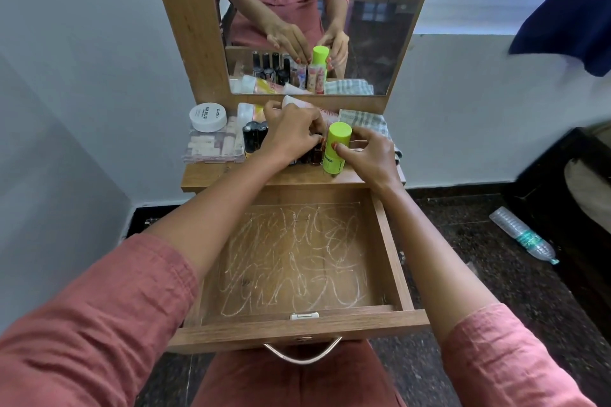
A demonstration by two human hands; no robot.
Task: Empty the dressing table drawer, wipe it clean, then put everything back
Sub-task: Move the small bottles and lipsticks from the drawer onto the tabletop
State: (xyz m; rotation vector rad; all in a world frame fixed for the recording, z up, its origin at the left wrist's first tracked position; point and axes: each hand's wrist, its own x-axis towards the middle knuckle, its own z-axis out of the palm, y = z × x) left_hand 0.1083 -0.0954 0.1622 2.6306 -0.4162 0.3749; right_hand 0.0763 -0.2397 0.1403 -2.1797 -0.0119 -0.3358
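A dark speckled floor (463, 274) is seen under pale walls, with a clear plastic water bottle (522, 235) lying on it to the right. Nearest, the wooden drawer (393, 251) is pulled fully out over the lap, its metal handle (302, 355) hanging in front and its bottom covered in pale scribbles. Beyond it, on the bench (231, 175), a lime-green bottle (332, 162) is held upright by the right grip (363, 155), thumb in front and fingers curled behind. The left grip (291, 132) is curled over a cluster of dark nail polish bottles (253, 137); whether one is pinched cannot be told. Further left a white jar (208, 116) is set on a clear box (211, 145). A checked cloth (367, 120) and white tubes (294, 102) are laid against the mirror (373, 26).
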